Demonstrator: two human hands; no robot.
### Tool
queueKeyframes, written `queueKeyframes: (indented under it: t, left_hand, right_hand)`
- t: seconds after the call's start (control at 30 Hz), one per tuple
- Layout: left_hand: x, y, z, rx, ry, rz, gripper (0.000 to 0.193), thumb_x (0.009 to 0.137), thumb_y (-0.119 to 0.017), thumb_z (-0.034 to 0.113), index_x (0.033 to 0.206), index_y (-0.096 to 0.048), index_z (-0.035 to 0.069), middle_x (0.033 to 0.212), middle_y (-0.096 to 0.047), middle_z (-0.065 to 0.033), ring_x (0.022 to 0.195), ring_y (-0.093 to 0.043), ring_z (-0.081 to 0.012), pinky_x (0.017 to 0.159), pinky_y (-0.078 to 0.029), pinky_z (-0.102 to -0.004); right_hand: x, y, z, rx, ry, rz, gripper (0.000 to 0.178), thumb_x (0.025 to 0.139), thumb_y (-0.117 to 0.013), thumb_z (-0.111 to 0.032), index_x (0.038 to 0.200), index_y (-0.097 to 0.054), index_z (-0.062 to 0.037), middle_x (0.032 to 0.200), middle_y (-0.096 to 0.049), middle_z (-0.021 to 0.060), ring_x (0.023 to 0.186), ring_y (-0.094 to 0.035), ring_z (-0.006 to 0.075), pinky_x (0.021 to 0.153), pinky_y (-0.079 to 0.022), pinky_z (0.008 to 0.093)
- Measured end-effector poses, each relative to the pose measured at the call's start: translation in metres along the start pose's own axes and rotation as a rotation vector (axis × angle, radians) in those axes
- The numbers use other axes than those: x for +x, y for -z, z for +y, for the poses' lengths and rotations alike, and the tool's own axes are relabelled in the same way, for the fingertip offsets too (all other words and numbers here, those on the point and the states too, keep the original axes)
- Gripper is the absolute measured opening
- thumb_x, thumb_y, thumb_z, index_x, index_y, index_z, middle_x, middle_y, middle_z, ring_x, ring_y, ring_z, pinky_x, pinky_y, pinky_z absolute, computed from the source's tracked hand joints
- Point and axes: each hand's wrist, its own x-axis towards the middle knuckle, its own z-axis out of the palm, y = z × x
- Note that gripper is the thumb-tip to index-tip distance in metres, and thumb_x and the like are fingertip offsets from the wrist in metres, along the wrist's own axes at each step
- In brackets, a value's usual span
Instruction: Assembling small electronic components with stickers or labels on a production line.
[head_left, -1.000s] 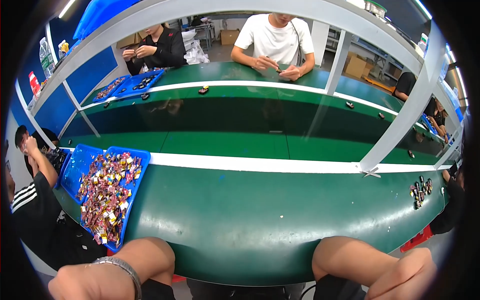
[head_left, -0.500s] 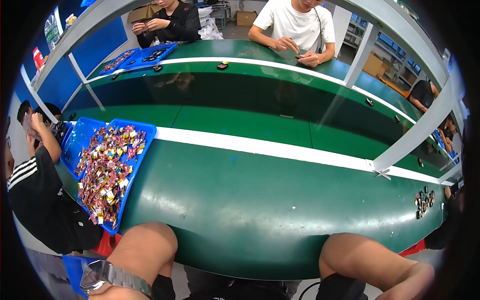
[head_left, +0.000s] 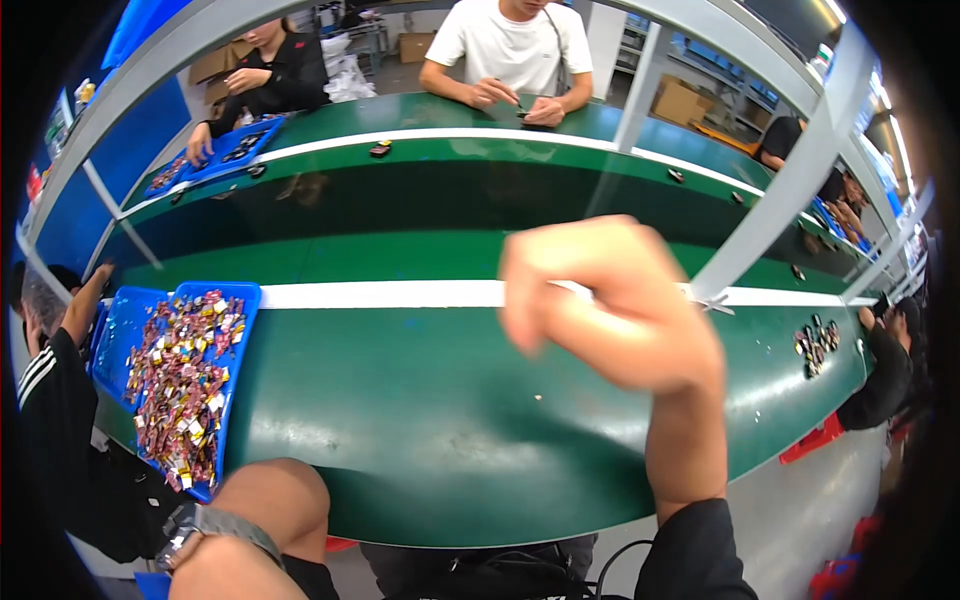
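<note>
My right hand (head_left: 605,300) is raised over the green work table (head_left: 430,390), wrist bent and fingers curled down. Motion smears the fingertips, and I make out nothing in them. At the lower left, my left elbow rests at the table's near edge, with the forearm folded back toward me. A metal-banded watch (head_left: 185,530) circles that wrist. Only part of my left hand (head_left: 235,572) shows at the lower edge; its fingers are out of sight. Left of my arms, a blue tray (head_left: 236,375) is heaped with small flat parts (head_left: 185,385), reddish, white and yellow.
Several small dark parts (head_left: 817,345) lie at the table's right end. Beyond a white strip (head_left: 380,294) runs a green belt, with grey posts (head_left: 790,160) and bars overhead. People work opposite, at the left and at the far right. Another blue tray (head_left: 122,340) adjoins the heaped one.
My right arm has unfolded from the near edge, bringing the hand up over the table. My view has shifted to the right. A person opposite now reaches into a far tray.
</note>
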Motion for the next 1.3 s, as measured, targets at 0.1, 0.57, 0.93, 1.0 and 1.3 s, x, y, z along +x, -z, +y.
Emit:
queueKeyframes:
  t: [0.1,0.57,0.93,1.0,1.3]
  left_hand:
    - [-0.001,0.002,-0.003,0.006,0.041,-0.067,0.017,0.060,-0.059,0.000,0.057,-0.047,0.011,0.058,-0.043,0.0017,0.049,-0.045,-0.0119,0.048,-0.034,-0.0242]
    - [0.009,0.026,-0.030,0.103,0.214,-0.291,0.021,0.078,-0.061,0.002,0.060,-0.050,0.005,0.065,-0.051,-0.0070,0.059,-0.054,-0.0176,0.051,-0.040,-0.0346]
    - [-0.130,-0.024,-0.147,0.789,0.939,0.114,0.034,0.072,-0.075,0.012,0.052,-0.048,0.007,0.051,-0.049,-0.0072,0.046,-0.050,-0.0266,0.045,-0.037,-0.0365]
    - [-0.152,-0.042,-0.148,0.741,1.055,0.190,0.035,0.072,-0.074,0.014,0.051,-0.047,0.008,0.051,-0.049,-0.0071,0.045,-0.050,-0.0275,0.044,-0.037,-0.0366]
    - [-0.159,-0.040,-0.165,0.790,0.935,0.041,0.026,0.068,-0.074,0.013,0.054,-0.054,0.005,0.052,-0.053,-0.0095,0.047,-0.052,-0.0297,0.047,-0.039,-0.0385]
  right_hand:
    - [-0.032,-0.011,0.086,-0.260,-0.388,-0.250,0.015,0.083,-0.054,-0.008,0.090,-0.067,-0.0026,0.076,-0.066,0.0089,0.070,-0.062,0.0197,0.067,-0.049,0.0326]
    - [-0.092,-0.017,0.124,-0.292,-0.604,-0.383,0.037,0.068,-0.087,-0.023,0.088,-0.060,-0.0081,0.089,-0.052,0.0047,0.079,-0.052,0.0219,0.071,-0.045,0.0350]
    - [-0.097,-0.030,0.148,-0.347,-0.454,-0.115,0.028,0.067,-0.083,-0.030,0.079,-0.065,-0.0119,0.078,-0.068,0.0057,0.079,-0.067,0.0287,0.068,-0.051,0.0413]
    - [-0.094,-0.043,0.145,-0.368,-0.524,0.004,0.021,0.070,-0.081,-0.025,0.077,-0.065,-0.0117,0.078,-0.069,0.0063,0.079,-0.067,0.0284,0.070,-0.052,0.0405]
    - [-0.106,-0.051,0.149,-0.397,-0.420,0.178,0.011,0.076,-0.073,-0.014,0.077,-0.064,-0.0089,0.090,-0.061,0.0084,0.084,-0.063,0.0294,0.072,-0.050,0.0418]
